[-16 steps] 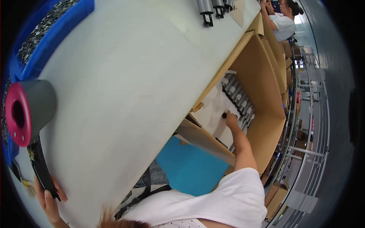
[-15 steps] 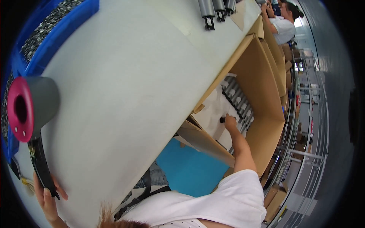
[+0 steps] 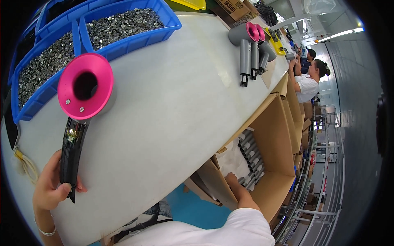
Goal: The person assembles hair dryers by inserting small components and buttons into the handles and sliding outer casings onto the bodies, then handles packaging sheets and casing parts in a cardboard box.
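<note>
My left hand [image 3: 51,192] is closed around the bare black handle of a hair dryer [image 3: 70,158]. The dryer stands over the near left of the table, its pink funnel-shaped ring turned up, with two screws in it. My right hand [image 3: 232,179] is down inside an open cardboard box [image 3: 269,135], its fingers curled beside a white sheet [image 3: 232,158]. Whatever it grips is hidden. Close to that hand lies a row of grey handle tubes [image 3: 252,153].
Blue bins [image 3: 135,43] full of small shiny screws stand at the far left. Several grey dryers with pink rings [image 3: 245,53] lie at the table's far end. A tied cable [image 3: 28,166] lies left of my hand. Co-workers [image 3: 305,84] and racks [image 3: 324,164] are to the right.
The view has tilted up, showing more of the bins and far dryers. My right hand has moved across the box toward its near left wall. My left hand still holds the dryer.
</note>
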The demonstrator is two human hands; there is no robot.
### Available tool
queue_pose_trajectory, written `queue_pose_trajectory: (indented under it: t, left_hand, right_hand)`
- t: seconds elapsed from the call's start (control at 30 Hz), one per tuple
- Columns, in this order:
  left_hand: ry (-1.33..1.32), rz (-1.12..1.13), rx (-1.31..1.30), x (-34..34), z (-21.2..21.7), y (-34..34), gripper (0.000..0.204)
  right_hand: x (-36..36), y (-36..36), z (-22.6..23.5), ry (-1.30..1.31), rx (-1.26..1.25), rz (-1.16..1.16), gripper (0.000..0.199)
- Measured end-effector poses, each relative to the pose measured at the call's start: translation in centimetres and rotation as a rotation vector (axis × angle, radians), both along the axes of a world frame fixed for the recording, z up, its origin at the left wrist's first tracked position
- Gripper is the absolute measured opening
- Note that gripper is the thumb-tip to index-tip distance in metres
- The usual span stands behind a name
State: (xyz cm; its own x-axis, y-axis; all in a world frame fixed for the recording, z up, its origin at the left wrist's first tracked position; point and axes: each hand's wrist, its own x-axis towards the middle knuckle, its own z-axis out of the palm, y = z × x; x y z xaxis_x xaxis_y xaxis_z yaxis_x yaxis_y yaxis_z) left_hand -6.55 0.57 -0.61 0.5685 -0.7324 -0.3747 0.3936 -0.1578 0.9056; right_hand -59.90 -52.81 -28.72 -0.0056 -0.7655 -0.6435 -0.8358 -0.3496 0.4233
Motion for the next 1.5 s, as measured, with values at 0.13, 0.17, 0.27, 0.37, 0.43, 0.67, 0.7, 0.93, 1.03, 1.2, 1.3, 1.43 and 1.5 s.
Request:
queue_pose_trajectory:
  t: [0.13, 0.17, 0.27, 0.37, 0.43, 0.67, 0.7, 0.93, 1.03, 1.2, 1.3, 1.43, 1.5]
  left_hand:
    - [-0.075, 0.017, 0.005, -0.4, -1.4, 0.2, 0.093]
    - [-0.097, 0.041, 0.031, -0.5, -1.8, 0.8, 0.094]
    - [-0.108, 0.036, -0.005, 0.0, -3.4, 0.5, 0.1]
    - [-0.167, 0.098, -0.033, -0.8, -3.3, 2.1, 0.101]
    - [-0.175, 0.077, 0.127, -0.8, -0.8, 1.3, 0.103]
    - [0.345, -0.287, -0.112, 2.9, -1.3, -2.7, 0.09]
    - [0.422, -0.263, -0.155, 2.9, -1.1, -3.0, 0.082]
    - [0.342, -0.25, -0.372, 1.8, -1.6, -0.9, 0.072]
    - [0.471, -0.108, -0.428, -0.1, 2.3, -2.4, 0.071]
    - [0.217, -0.193, -0.681, 0.7, 4.9, -5.1, 0.069]
    - [0.109, -0.149, -0.782, 2.2, 7.5, -5.8, 0.07]
    - [-0.128, -0.006, -0.663, 4.1, 8.7, -3.9, 0.065]
    - [-0.186, 0.052, -0.677, 4.7, 9.3, -2.8, 0.048]
  right_hand:
    - [0.0, 0.2, 0.8, 0.109, -0.109, -0.013, 0.042]
    - [3.4, 1.6, 2.9, 0.211, -0.173, -0.17, 0.049]
    - [-10.0, -5.7, -2.6, 0.271, -0.074, -0.348, 0.066]
    - [-10.5, -5.6, -2.9, 0.03, 0.014, -0.555, 0.073]
    - [-3.7, -1.6, -3.0, -0.118, -0.041, -0.576, 0.071]
    - [0.4, -3.9, 8.2, -0.502, -0.759, -0.366, 0.051]
    - [1.5, -4.1, 10.5, -0.549, -0.824, -0.27, 0.046]
    - [11.8, -3.3, 22.9, -1.573, -0.796, -0.413, 0.042]
    - [17.7, 1.1, 29.4, -2.07, -0.301, -0.584, 0.041]
    - [29.7, 9.3, 34.5, -2.56, 0.456, -0.267, 0.058]
    - [38.2, 15.1, 34.4, -2.667, 1.151, -0.475, 0.054]
    - [46.7, 25.4, 34.2, -1.879, 1.564, -0.199, 0.06]
    - [47.9, 30.1, 33.7, -1.583, 1.51, -0.117, 0.071]
